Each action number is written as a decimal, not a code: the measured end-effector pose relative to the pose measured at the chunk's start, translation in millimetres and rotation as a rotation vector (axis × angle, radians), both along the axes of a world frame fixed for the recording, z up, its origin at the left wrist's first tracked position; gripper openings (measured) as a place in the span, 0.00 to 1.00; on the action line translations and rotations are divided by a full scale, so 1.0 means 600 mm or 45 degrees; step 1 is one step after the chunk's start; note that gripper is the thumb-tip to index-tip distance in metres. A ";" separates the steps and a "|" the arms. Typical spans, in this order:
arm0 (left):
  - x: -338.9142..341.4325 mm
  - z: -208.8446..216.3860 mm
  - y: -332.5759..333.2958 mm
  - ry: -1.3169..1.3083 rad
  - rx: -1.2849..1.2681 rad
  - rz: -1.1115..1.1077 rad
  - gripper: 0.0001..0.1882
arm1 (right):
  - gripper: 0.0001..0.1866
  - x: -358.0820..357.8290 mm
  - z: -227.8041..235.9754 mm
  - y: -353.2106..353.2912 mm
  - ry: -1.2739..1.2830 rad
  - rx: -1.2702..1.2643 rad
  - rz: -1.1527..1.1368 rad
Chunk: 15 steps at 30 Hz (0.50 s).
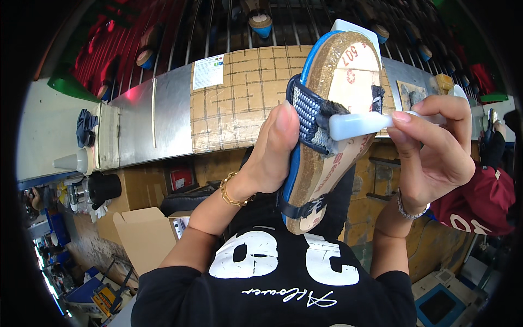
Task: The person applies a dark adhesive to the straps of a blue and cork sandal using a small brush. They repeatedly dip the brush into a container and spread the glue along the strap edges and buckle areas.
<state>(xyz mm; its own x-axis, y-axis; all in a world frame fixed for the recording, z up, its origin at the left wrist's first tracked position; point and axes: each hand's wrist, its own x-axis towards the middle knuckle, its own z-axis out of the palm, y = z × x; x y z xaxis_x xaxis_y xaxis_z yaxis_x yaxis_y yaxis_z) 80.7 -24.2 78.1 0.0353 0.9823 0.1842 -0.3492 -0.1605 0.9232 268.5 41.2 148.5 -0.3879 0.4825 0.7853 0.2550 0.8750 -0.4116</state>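
A sandal upper on a blue shoe last is held up before me, bottom side facing me. Cork-like brown edging surrounds its beige, red-printed base. My left hand grips it from the left, thumb beside the woven blue-and-white strap. The strap's dark, rough end folds over onto the base. My right hand pinches a pale, translucent plastic tool between thumb and fingers. The tool's broad rounded end lies over the base, close to the strap end; whether it touches is unclear. A second, navy strap crosses the lower end.
Taped cardboard covers part of the metal bench. Beyond runs a rack of metal bars carrying several blue-tipped shoes. A white cone stands at left, above an open carton. Someone in maroon is at right.
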 end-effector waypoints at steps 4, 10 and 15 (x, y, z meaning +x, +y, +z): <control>0.001 -0.006 -0.003 -0.106 -0.003 -0.017 0.51 | 0.14 0.004 0.000 0.002 -0.037 -0.070 0.099; 0.007 0.004 -0.006 -0.214 -0.052 -0.025 0.51 | 0.12 0.014 0.004 0.033 -0.066 -0.162 0.322; -0.004 0.023 0.005 -0.173 -0.104 0.048 0.52 | 0.10 -0.010 -0.034 0.030 0.036 -0.205 0.064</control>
